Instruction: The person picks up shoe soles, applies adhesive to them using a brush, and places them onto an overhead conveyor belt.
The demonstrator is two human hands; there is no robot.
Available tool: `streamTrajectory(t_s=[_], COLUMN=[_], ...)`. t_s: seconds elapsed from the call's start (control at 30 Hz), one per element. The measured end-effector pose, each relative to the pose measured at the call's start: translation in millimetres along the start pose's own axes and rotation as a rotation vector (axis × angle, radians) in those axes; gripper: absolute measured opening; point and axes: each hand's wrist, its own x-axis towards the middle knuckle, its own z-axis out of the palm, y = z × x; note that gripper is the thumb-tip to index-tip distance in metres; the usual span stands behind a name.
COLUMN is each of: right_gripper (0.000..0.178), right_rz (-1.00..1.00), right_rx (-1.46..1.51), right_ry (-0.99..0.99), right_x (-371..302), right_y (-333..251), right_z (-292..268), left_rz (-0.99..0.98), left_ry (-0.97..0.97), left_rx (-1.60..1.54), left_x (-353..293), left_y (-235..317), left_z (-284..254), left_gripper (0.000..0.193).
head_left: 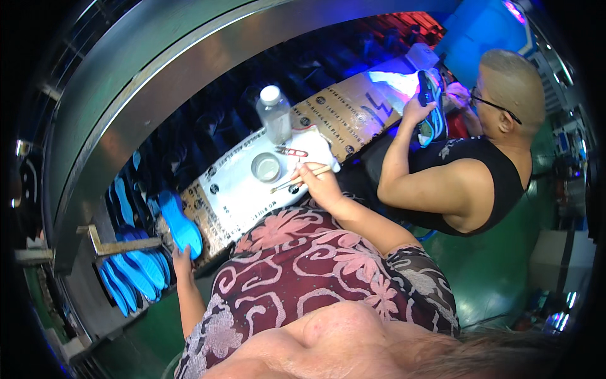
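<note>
My left hand point(182, 258) grips the heel end of a bright blue shoe sole point(180, 221), which slants up and away at the bench's left end. My right hand point(320, 184) is closed round a thin brush point(284, 186) with a pale wooden handle, its tip pointing left over a white sheet point(235, 183). Just beyond the brush tip stands a round open container point(266, 169) with a pale inside. Small red-handled thread snips point(295, 152) lie on the sheet behind my right hand. A clear plastic bottle point(275, 120) with a white cap stands upright farther back.
Several blue soles point(137, 273) lie together at the lower left, beside a metal bracket point(123, 246). Other soles rest on the dark conveyor point(202, 114) under a metal frame point(189, 47). At the right, a co-worker point(467, 170) holds a shoe piece point(432, 110) under bluish light.
</note>
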Motion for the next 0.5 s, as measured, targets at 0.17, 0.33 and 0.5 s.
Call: streamTrajectory(t_s=[0.17,0.33,0.5], right_gripper=[0.032,0.04,0.041], right_rz=[-0.003,0.009,-0.03], right_rx=[-0.062,-0.112,-0.105], right_ry=[0.079,0.077,0.007], right_x=[0,1,8], right_y=[0,-4,-14], right_z=[-4,-10,-7], left_rz=[-0.532,0.053,0.249], left_ry=[-0.482,-0.088,-0.13], left_rx=[-1.3,-1.036,-0.475], left_x=[-14,-81,-102], left_y=[87,172,187], left_z=[5,59,80], left_gripper=[0.021,0.028,0.029])
